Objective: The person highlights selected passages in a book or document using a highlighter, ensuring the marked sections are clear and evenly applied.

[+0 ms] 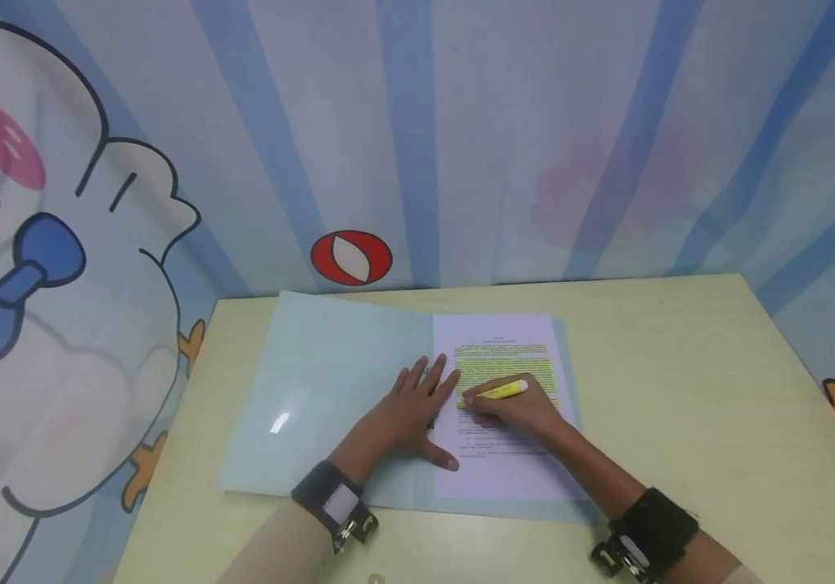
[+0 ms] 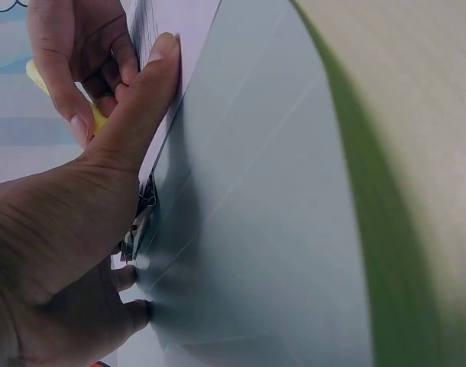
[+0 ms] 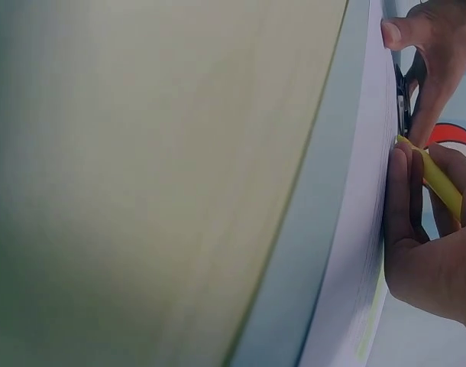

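- I take this for an indoor desk space; home or office, I can't tell.
- I see a striped backdrop (image 1: 476, 122) with a cartoon figure (image 1: 89, 430) around the pale table (image 1: 680, 365).
- Open folder (image 1: 330, 365) and printed sheet (image 1: 494, 480) suit desk work.

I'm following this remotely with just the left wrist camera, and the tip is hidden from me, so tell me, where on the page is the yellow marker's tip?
Observer: In the head view, the right hand holds the yellow marker with its tip at the left side of the printed text on the page.
Operator: My angle hides the print too. How far down does the color go?
Observer: Yellow highlighting covers much of the upper text, down to about the level of the tip; the visible lines lower down show none.
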Action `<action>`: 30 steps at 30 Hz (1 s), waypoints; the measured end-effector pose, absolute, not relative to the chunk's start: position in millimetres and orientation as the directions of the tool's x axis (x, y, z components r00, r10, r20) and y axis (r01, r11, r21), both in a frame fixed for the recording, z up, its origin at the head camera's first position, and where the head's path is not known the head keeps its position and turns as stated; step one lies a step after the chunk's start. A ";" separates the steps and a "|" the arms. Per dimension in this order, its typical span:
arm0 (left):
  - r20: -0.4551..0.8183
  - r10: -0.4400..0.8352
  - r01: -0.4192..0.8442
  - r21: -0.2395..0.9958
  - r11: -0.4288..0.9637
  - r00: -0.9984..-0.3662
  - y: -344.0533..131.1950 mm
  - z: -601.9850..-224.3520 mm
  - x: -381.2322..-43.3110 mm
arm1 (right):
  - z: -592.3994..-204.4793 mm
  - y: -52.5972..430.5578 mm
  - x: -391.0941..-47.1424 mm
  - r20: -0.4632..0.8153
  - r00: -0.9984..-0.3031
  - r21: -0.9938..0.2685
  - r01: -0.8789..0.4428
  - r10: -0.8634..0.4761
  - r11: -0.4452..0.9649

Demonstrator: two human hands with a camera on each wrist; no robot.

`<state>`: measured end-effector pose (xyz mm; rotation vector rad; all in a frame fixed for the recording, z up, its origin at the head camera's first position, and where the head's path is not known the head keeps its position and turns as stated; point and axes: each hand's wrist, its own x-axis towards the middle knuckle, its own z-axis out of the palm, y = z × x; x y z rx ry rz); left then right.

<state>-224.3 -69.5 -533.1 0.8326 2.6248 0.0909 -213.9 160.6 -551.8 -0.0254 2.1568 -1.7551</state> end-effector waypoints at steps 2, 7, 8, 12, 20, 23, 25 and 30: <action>-0.338 0.567 0.542 0.172 0.822 -0.751 -69.3 -532.8 -224.1 | -551.4 159.9 -213.6 -0.261 -0.937 -0.947 0.202 -0.232 0.249; -0.331 0.563 0.541 0.165 0.825 -0.758 -68.5 -532.5 -223.4 | -551.8 158.4 -212.9 -0.252 -0.941 -0.942 0.185 -0.226 0.279; -0.330 0.562 0.540 0.165 0.825 -0.758 -68.5 -532.6 -223.3 | -552.3 158.4 -212.8 -0.249 -0.941 -0.942 0.180 -0.228 0.283; -0.334 0.561 0.540 0.162 0.826 -0.758 -68.5 -532.2 -222.6 | -553.5 157.3 -212.0 -0.247 -0.945 -0.940 0.180 -0.216 0.291; -0.341 0.559 0.540 0.160 0.827 -0.756 -68.8 -531.2 -223.1 | -553.6 152.3 -209.2 -0.244 -0.958 -0.942 0.197 -0.150 0.271; -0.335 0.561 0.539 0.165 0.826 -0.757 -69.1 -531.5 -223.4 | -553.6 151.0 -208.5 -0.238 -0.963 -0.941 0.196 -0.128 0.276; -0.335 0.562 0.537 0.172 0.826 -0.756 -69.1 -531.7 -223.3 | -553.5 150.8 -208.1 -0.240 -0.963 -0.940 0.198 -0.124 0.276; -0.330 0.561 0.536 0.172 0.827 -0.760 -69.1 -533.2 -222.4 | -553.1 151.7 -208.2 -0.241 -0.962 -0.941 0.199 -0.132 0.273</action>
